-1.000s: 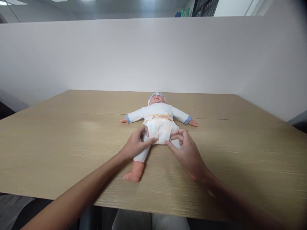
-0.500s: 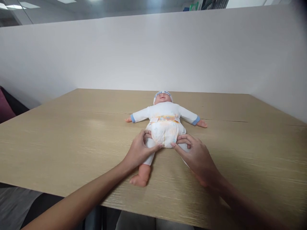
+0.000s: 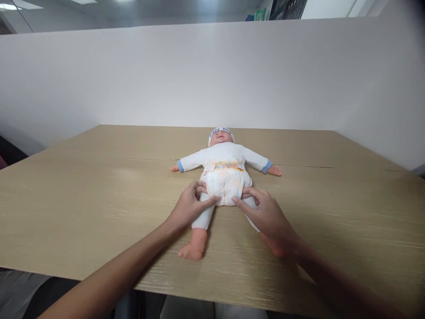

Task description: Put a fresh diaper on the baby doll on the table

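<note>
A baby doll (image 3: 223, 153) in a white suit with blue cuffs and a lettered white hat lies on its back, arms spread and feet towards me. Around its hips is a white diaper (image 3: 224, 184) with an orange printed band at the waist. My left hand (image 3: 190, 203) pinches the diaper's leg edge on the left side, thumb near the crotch and fingers by the hip. On the other side, my right hand (image 3: 267, 213) grips the opposite leg edge in the same way. My right hand and forearm partly cover the doll's leg on that side.
The doll rests on a wooden table (image 3: 99, 199) with thin seams across its far part. A white partition (image 3: 199, 75) rises behind the table. Dark and maroon seating (image 3: 8, 150) shows at the left edge.
The camera view has shifted slightly, so the scene sits a little further left. Both hands stay at the diaper's leg edges, with only slight finger movement.
</note>
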`<move>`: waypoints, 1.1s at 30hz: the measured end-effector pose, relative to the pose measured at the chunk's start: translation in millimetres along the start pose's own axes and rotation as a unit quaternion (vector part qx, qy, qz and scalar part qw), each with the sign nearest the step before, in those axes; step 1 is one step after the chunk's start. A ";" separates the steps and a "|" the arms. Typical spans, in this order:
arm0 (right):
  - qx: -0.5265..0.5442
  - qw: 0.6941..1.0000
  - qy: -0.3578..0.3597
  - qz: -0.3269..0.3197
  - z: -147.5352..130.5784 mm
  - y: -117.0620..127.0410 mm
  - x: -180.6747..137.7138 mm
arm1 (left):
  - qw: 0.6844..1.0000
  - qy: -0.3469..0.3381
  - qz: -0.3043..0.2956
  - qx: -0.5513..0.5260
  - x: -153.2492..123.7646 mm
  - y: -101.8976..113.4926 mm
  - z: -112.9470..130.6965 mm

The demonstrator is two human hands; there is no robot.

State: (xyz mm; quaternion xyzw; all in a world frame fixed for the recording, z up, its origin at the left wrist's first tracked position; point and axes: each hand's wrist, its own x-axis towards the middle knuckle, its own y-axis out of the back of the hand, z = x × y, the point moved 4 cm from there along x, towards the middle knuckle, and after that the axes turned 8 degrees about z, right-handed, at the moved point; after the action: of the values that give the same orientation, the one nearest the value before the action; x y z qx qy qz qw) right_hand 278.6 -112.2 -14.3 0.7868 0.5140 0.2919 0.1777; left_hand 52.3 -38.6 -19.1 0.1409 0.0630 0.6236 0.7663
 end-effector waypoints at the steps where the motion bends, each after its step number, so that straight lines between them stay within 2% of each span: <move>1: 0.002 1.000 0.000 -0.001 0.3 -0.5 -0.8 | 1.000 -0.019 -0.009 0.022 0.0 0.8 3.2; 4: 0.011 1.000 0.003 -0.011 0.0 -2.9 -3.0 | 0.995 -0.054 -0.034 0.075 2.4 2.9 11.9; 7: 0.013 1.000 -0.006 -0.014 -1.9 -3.5 -4.2 | 0.994 -0.032 -0.068 0.083 8.5 3.6 15.8; 11: 0.018 0.999 -0.001 -0.034 -9.6 -0.5 -4.5 | 0.986 0.056 -0.149 -0.045 15.6 0.7 14.8; 14: 0.016 0.999 0.006 -0.050 -14.1 2.3 -4.5 | 0.971 0.093 -0.178 -0.129 16.2 -0.1 11.7; 17: -0.008 0.999 0.004 -0.035 -13.1 3.3 -3.6 | 0.979 0.068 -0.154 -0.118 13.3 2.7 9.1; 20: -0.034 0.999 0.017 0.012 -9.7 3.0 -1.8 | 0.995 -0.007 -0.100 -0.005 9.9 7.0 11.4; 23: -0.038 0.998 0.045 0.031 -7.8 0.7 -1.0 | 0.992 -0.046 -0.099 0.062 9.5 6.2 14.9; 26: -0.038 0.995 0.073 0.051 -7.6 1.3 -1.9 | 0.992 -0.013 -0.123 0.034 12.7 3.9 13.9; 30: -0.042 0.988 0.118 0.092 -6.5 4.7 -3.2 | 0.982 0.052 -0.160 -0.081 11.5 0.2 15.0; 33: -0.040 0.985 0.123 0.117 -0.2 5.8 -0.4 | 0.975 0.076 -0.160 -0.134 6.9 -1.6 18.7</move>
State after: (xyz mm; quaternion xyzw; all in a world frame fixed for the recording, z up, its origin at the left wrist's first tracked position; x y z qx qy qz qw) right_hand 282.4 -115.0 -10.9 0.7920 0.4242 0.4255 0.1086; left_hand 60.4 -34.7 -1.2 -0.0230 0.0582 0.5042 0.8613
